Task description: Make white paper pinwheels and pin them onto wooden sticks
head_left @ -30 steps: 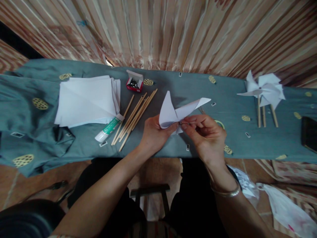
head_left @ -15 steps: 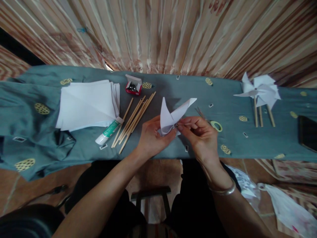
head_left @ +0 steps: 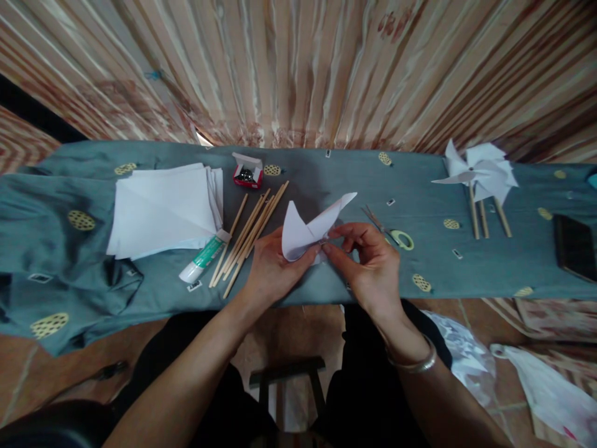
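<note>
A white paper pinwheel (head_left: 298, 239), its blades curled and two tips pointing up, is held over the front of the table. My left hand (head_left: 275, 264) grips it from the left, thumb pressed against its lower middle. On the other side, my right hand (head_left: 368, 258) is closed with thumb and fingertips at the centre of the folded paper. Whatever small piece may sit between those fingertips is too hidden to make out. Left of my left hand lie several wooden sticks (head_left: 249, 233). Green-handled scissors (head_left: 401, 239) lie just beyond my right hand.
A stack of white paper (head_left: 161, 211) and a glue stick (head_left: 203, 256) lie at left. Behind the sticks stands an open red box (head_left: 248, 172) of small metal pieces. Finished pinwheels on sticks (head_left: 487, 174) and a dark phone (head_left: 574, 249) are at right.
Both hands and the pinwheel have shifted slightly left, uncovering more of the scissors. My right fingertips have changed position at the paper's centre. The view has also moved a little.
</note>
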Motion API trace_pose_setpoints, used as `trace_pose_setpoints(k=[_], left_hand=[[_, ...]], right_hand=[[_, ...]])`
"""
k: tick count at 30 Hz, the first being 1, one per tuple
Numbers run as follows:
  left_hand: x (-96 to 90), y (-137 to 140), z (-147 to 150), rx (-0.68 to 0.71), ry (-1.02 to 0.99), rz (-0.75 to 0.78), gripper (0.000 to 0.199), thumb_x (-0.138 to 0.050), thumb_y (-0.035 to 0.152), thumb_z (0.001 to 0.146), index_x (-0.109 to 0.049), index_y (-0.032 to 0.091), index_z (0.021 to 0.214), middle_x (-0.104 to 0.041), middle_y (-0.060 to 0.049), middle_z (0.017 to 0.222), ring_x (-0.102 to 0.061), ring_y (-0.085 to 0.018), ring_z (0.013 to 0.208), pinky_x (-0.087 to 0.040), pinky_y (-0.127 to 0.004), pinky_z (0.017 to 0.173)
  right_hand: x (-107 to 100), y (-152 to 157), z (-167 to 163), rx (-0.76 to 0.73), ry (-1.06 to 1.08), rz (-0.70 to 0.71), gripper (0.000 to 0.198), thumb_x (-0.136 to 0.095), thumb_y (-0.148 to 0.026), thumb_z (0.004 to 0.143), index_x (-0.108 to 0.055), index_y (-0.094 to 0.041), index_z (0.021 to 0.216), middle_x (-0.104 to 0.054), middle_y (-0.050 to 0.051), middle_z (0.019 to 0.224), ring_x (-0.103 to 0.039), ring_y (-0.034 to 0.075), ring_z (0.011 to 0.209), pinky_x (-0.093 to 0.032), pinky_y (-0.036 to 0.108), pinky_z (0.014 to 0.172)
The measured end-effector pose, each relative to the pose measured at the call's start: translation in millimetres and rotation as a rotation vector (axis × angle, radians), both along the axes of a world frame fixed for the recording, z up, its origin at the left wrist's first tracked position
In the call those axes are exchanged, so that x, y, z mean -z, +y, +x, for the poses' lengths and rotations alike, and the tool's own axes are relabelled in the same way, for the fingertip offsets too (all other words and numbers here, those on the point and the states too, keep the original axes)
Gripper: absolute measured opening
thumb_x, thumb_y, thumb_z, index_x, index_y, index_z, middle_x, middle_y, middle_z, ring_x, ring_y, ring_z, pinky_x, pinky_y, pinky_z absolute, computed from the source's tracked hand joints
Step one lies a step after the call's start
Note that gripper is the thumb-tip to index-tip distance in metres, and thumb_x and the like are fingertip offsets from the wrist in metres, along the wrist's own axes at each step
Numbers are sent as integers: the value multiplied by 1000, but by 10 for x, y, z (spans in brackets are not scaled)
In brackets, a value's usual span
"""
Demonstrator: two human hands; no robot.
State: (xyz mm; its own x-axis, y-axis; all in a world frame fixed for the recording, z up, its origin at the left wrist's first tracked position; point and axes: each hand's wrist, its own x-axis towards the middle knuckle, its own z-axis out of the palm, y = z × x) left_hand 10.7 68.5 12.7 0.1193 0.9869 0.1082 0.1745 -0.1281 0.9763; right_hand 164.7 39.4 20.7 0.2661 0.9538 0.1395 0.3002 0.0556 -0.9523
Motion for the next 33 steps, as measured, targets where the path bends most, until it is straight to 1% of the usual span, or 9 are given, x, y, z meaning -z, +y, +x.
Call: trace_pose_setpoints(k=[2, 5, 8, 10, 14, 17, 22, 25, 33], left_hand=[[3, 6, -15, 13, 45, 56, 13, -72, 29, 74, -74, 19, 81, -76, -5, 84, -70, -21, 76, -55, -30, 71], [19, 14, -28, -1, 81, 156, 12, -72, 30, 76, -73, 19, 80, -76, -5, 84, -69, -19, 72, -55, -29, 66], [18, 10, -35, -6, 92, 177, 10, -72, 29, 76, -73, 20, 82, -76, -4, 86, -70, -19, 74, -56, -29, 68], [11, 1, -38, 1, 89, 151, 11, -72, 28, 76, -73, 20, 83, -76, -4, 88, -70, -20, 75, -57, -29, 70], [-3, -19, -33, 18, 32, 42, 13, -72, 28, 74, -73, 19, 84, -77, -5, 84, -70, -20, 72, -57, -30, 67], [-20, -28, -24, 43, -73, -85, 18, -73, 28, 72, -73, 16, 85, -77, -5, 82, -71, -20, 72, -58, -31, 66], [-42, -36, -20, 105, -136, -210, 21, -74, 30, 70, -74, 15, 86, -78, -6, 82, -72, -21, 74, -60, -30, 66], [-26, -45, -24, 102, -160, -203, 20, -74, 29, 70, -74, 15, 86, -78, -6, 84, -73, -20, 75, -61, -30, 68], [-12, -41, -22, 56, -148, -228, 25, -76, 29, 70, -74, 14, 89, -78, -7, 85, -73, -22, 76, -61, -32, 68]], right_hand=[[2, -4, 13, 32, -88, 19, 26, -76, -24, 73, -65, -24, 97, -66, 0, 93, -55, 15, 78, -47, 33, 77], [29, 6, 33, 50, -125, 50, 49, -79, -28, 71, -60, -24, 116, -65, 4, 115, -59, 21, 103, -46, 41, 93], [70, 36, 54, -27, -52, 65, 65, -80, -27, 70, -53, -26, 129, -57, 7, 136, -53, 24, 124, -39, 45, 107], [91, 59, 67, -114, 55, 55, 68, -79, -25, 70, -50, -26, 132, -57, 8, 137, -53, 24, 127, -39, 45, 109], [86, 96, 96, -197, 288, -21, 64, -82, -27, 67, -56, -26, 125, -68, 6, 123, -62, 22, 114, -46, 42, 103], [42, 110, 125, -255, 426, -165, 47, -86, -32, 63, -68, -25, 106, -74, 3, 106, -67, 20, 94, -53, 37, 88], [-22, 106, 148, -292, 553, -356, 25, -89, -33, 58, -75, -24, 77, -71, -4, 71, -59, 11, 60, -51, 27, 60], [-30, 98, 124, -264, 583, -371, 23, -90, -32, 55, -74, -23, 69, -68, -5, 63, -54, 9, 55, -47, 25, 55], [-19, 93, 75, -224, 561, -346, 21, -89, -33, 55, -76, -24, 70, -70, -4, 67, -57, 11, 59, -50, 28, 60]])
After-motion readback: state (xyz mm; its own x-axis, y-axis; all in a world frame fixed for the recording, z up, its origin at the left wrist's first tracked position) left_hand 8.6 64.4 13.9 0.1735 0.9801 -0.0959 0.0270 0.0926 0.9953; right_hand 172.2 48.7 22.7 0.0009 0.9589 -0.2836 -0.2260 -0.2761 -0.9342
